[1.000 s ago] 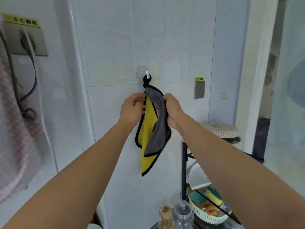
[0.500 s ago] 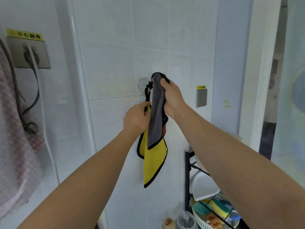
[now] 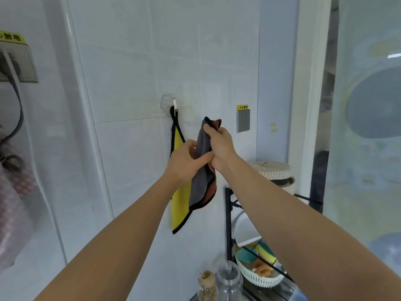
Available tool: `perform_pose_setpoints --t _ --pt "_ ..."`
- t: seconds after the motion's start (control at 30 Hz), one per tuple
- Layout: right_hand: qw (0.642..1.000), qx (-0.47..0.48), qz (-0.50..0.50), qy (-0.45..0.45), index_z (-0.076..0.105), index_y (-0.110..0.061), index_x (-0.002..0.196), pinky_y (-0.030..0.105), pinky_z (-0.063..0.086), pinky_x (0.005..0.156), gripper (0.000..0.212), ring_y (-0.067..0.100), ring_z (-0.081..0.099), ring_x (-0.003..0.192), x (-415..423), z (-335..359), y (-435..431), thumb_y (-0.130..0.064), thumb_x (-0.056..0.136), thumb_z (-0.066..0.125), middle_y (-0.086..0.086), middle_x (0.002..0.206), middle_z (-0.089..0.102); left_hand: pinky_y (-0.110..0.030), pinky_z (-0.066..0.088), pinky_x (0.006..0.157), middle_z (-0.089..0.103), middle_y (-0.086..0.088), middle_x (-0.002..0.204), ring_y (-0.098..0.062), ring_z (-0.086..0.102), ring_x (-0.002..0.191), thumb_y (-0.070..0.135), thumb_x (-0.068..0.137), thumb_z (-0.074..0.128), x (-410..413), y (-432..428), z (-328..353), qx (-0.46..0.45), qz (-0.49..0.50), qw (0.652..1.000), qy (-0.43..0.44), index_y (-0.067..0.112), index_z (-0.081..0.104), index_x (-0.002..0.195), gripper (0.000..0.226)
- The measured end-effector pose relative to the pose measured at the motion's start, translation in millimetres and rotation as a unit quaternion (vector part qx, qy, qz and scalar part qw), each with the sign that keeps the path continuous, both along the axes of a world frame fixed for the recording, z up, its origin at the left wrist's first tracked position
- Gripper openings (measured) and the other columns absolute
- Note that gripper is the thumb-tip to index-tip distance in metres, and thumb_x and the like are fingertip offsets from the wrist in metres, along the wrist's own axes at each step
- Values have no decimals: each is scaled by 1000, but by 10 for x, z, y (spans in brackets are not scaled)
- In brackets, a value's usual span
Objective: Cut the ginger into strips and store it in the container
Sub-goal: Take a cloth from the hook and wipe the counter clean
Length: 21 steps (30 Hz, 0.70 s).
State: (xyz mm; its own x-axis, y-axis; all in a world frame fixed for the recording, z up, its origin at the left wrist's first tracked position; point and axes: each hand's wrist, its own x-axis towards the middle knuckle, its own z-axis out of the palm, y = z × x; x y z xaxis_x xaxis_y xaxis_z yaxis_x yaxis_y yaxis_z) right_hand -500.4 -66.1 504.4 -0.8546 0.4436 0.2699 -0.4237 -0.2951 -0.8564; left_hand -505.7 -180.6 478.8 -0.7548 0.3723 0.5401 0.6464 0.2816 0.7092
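Since half a second ago the right hand (image 3: 219, 146) has come down and to the right, away from the hook (image 3: 174, 105), bringing the top of the grey cloth (image 3: 199, 187) with it. The left hand (image 3: 186, 161) has closed in until the two hands touch.

The right hand's fingers are curled tight round the bunched top corner of the grey cloth. The left hand wraps round its middle, just below, with the thumb lying across toward the right wrist. The yellow cloth (image 3: 179, 205) hangs flat against the tiled wall from the hook by its black loop, partly behind the left hand.

Neither the ginger nor the container is in view, and no bench or knife shows either. Low on the right stands a black rack (image 3: 227, 213) holding a white basket (image 3: 258, 276) of sponges.

This reads as drying or wiping the hands, a side step to the cutting itself. To do it well, one hand should anchor the cloth while the other is drawn through it. Then the roles swap, so palms and fingers both get covered; damp fingers make for a poor hold on a knife and on ginger. The pull is best kept gentle and away from the yellow cloth's loop, so that cloth is not dragged off the hook. Whether the grey cloth is still hooked I cannot tell. If it is free, it wants hanging back before the person turns away.
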Motion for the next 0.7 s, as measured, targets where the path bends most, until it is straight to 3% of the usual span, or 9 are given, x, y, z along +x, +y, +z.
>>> perform_pose_setpoints --t 0.13,0.27,0.4,0.47,0.53,0.63,0.7 --pt "997 26 -18 -64 58 -2 106 40 54 80 35 25 63 85 452 -492 293 -28 86 69 15 95 62 -41 56 72 69 -10 81 -23 65 75 24 90 66 169 219 -540 29 -38 998 -50 5 64 89 19" --pt "983 84 58 -154 59 3 115 36 55 82 41 25 66 94 1158 -1123 692 -20 83 71 17 106 67 -29 39 57 54 -4 61 -11 47 56 14 99 48 657 522 -1125 49 -57 989 -130 3 56 67 34" --pt "942 176 71 -276 67 -2 104 37 48 93 20 25 64 96 2092 -1820 1089 -8 85 67 12 102 70 -34 50 70 65 -18 86 -20 60 77 15 101 43 1333 826 -1685 91 -87 955 -267 2 64 82 32" --pt "942 134 73 -298 66 -2 108 38 48 97 23 30 64 103 2576 -2120 1205 -12 86 66 13 107 69 -36 52 75 68 -13 94 -23 63 84 18 102 40 1753 979 -1951 84 -115 935 -325 10 67 88 31" --pt "949 71 44 -303 63 -1 116 38 52 91 28 31 64 104 3067 -2356 1250 -13 90 62 14 112 68 -39 53 81 69 -9 99 -23 65 89 24 102 41 2217 1115 -2172 79 -149 913 -373 15 67 95 29" --pt "948 17 -21 -317 62 -2 115 39 54 87 25 32 64 99 3761 -2667 1285 -13 93 57 15 109 68 -37 54 81 69 -3 101 -17 66 91 36 96 54 2845 1292 -2520 68 -207 880 -422 18 62 105 22" --pt "946 -23 -69 -315 62 2 114 43 50 93 25 35 63 100 4168 -2874 1288 -12 94 54 20 113 66 -39 53 89 58 -4 117 -18 62 103 39 86 68 3220 1377 -2766 30 -225 876 -425 17 48 122 47"
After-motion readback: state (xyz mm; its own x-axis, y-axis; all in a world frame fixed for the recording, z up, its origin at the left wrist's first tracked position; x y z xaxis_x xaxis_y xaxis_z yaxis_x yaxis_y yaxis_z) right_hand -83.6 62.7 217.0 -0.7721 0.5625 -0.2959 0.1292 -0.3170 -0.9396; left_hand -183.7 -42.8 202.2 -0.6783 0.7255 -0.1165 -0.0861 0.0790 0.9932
